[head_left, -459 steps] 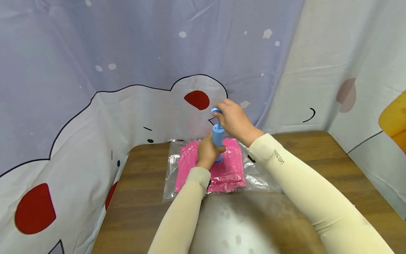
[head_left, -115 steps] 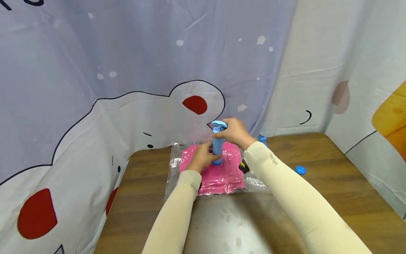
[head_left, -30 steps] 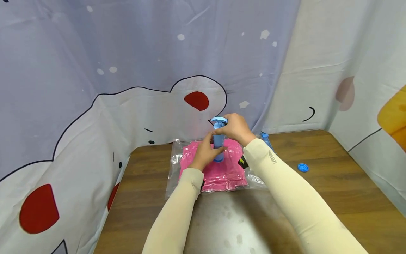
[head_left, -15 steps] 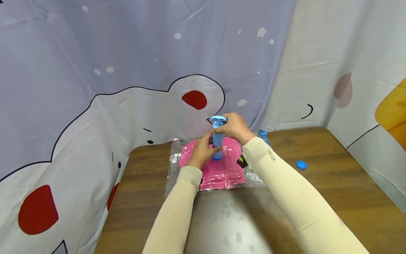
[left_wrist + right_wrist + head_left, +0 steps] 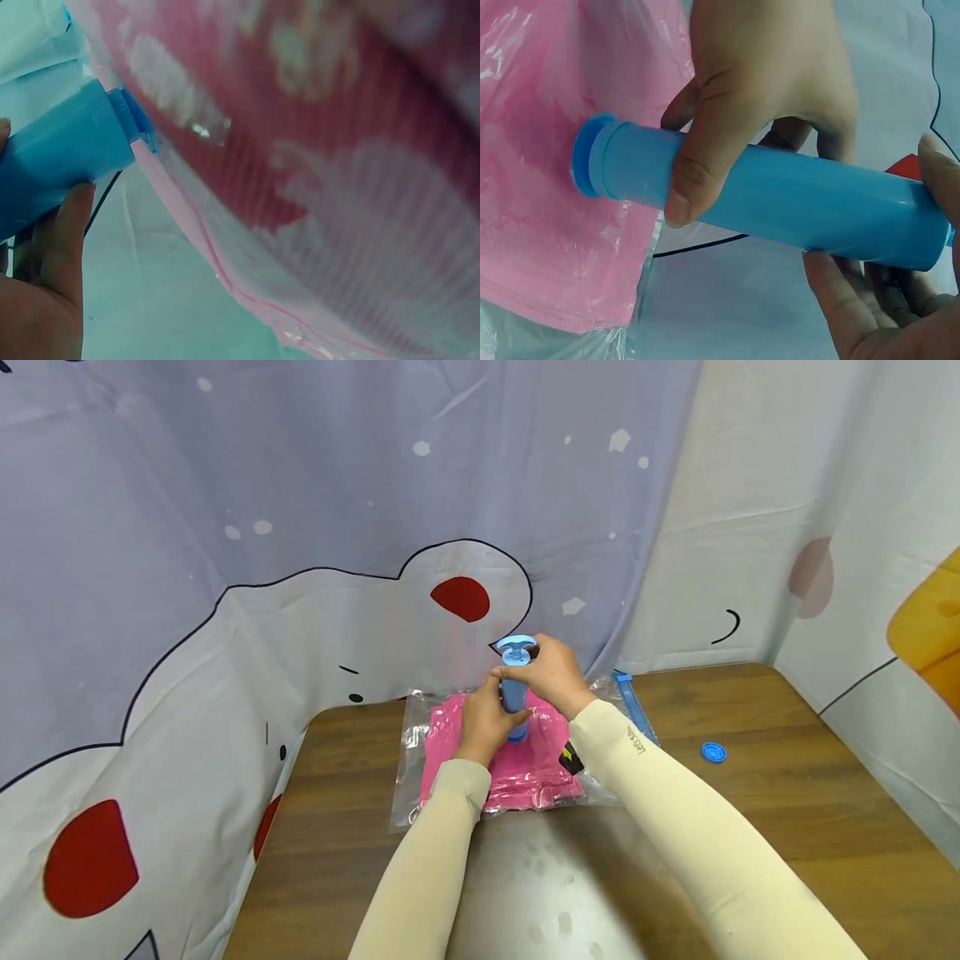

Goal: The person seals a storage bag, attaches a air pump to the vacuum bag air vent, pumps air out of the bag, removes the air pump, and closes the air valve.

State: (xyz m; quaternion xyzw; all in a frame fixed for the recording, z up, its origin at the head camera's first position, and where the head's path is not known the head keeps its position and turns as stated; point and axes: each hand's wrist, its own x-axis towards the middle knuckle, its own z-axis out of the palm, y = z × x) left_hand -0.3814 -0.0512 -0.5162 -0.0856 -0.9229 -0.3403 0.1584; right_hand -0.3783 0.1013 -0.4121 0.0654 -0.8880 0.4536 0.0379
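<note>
A light-blue hand pump [image 5: 514, 695] stands upright on a clear vacuum storage bag [image 5: 407, 752] with folded pink fabric [image 5: 517, 777] inside. My left hand [image 5: 482, 722] grips the lower barrel, thumb on one side and fingers round the other. My right hand [image 5: 553, 677] holds the top of the barrel just under the handle, its thumb near my left fingertips. The pump's handle is pushed down close to the barrel. In the right wrist view, the barrel's darker blue foot [image 5: 589, 157] meets the bag, and both hands are round the barrel.
A round blue valve cap [image 5: 714, 752] lies on the wooden table [image 5: 780, 810] to the right. A blue strip [image 5: 636, 708] runs along the bag's right side, partly behind my right sleeve. A printed curtain [image 5: 360, 635] hangs behind the table.
Fifteen seconds ago the plunger was raised with my right hand on its handle; now it is down and that hand holds the barrel. Over the last second, both hands shift only slightly.
</note>
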